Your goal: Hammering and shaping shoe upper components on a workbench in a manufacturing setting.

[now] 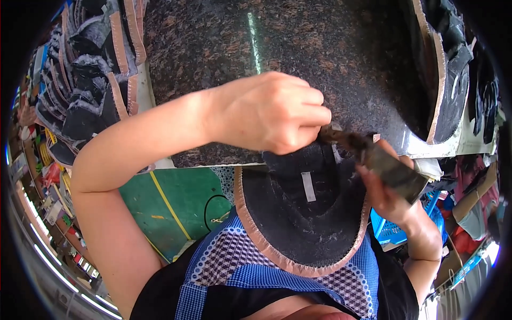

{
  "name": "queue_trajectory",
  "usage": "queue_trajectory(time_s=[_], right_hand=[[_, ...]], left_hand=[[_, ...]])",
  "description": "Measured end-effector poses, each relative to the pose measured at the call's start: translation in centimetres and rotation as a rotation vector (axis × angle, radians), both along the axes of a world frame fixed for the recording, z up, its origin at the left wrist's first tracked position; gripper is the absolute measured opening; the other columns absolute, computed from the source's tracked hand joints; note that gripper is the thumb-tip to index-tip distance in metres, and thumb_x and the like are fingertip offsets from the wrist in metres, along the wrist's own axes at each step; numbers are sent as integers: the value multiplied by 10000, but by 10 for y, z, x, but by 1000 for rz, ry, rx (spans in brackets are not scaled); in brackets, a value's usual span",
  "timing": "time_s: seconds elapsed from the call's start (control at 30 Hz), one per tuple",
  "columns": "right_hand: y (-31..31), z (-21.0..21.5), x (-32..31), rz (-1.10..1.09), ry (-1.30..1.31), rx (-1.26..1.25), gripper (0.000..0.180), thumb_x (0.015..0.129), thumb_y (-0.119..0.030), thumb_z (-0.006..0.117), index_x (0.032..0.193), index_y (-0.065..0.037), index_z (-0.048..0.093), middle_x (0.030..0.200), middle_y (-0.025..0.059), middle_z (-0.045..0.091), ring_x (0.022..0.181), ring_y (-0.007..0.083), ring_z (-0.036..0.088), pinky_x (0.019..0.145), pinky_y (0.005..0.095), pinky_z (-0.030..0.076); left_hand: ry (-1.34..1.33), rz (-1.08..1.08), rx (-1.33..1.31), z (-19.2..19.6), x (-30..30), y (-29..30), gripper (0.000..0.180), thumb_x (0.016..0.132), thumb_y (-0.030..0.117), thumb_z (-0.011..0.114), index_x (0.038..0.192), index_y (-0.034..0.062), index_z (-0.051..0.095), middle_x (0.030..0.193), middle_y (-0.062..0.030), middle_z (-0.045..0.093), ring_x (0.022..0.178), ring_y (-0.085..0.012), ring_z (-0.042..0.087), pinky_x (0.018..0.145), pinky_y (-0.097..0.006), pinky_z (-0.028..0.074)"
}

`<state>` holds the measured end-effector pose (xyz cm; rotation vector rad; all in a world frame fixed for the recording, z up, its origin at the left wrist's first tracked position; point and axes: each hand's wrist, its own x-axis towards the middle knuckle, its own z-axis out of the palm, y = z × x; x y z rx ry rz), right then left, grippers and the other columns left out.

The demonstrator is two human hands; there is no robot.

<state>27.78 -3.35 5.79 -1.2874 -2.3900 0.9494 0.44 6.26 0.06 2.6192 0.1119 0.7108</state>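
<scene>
A black fuzzy-lined piece with a tan edge and a white strip [308, 186], shaped like a shoe upper, hangs over the table's near edge against my apron. My left hand [290, 114] is closed in a fist above its far end. From that fist a dark, worn hand tool [397, 173] runs to the right and ends in a wide, flat block; motion blurs it, so its kind is unclear. Partly behind the block, my right hand [386, 194] has its fingers bent at the piece's right side, seemingly pinching its edge.
The dark speckled stone table [330, 32] spreads ahead. Stacks of similar black pieces [85, 90] lie at the left, with more black pieces [453, 80] at the right. A blue plastic basket [386, 226] stands below right. Another person's arm [474, 194] shows at the far right.
</scene>
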Motion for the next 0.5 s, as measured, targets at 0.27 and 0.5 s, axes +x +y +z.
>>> queue_trajectory(time_s=[0.27, 0.5], right_hand=[[10, -6, 2, 49, 12, -288, 207, 878, -144, 679, 1039, -21, 635, 741, 138, 539, 603, 363, 549, 563, 415, 425], [21, -7, 5, 12, 32, -139, 241, 875, -130, 678, 1111, -85, 663, 788, 40, 605, 570, 216, 631, 504, 347, 483]], left_hand=[[-6, 186, -339, -4, -8, -4, 192, 730, 104, 805, 872, 15, 711, 832, -53, 627, 737, -231, 607, 635, -341, 509], [2, 273, -309, -3, -9, -22, 169, 706, 56, 793, 844, 10, 708, 808, -48, 617, 724, -219, 601, 587, -328, 503]])
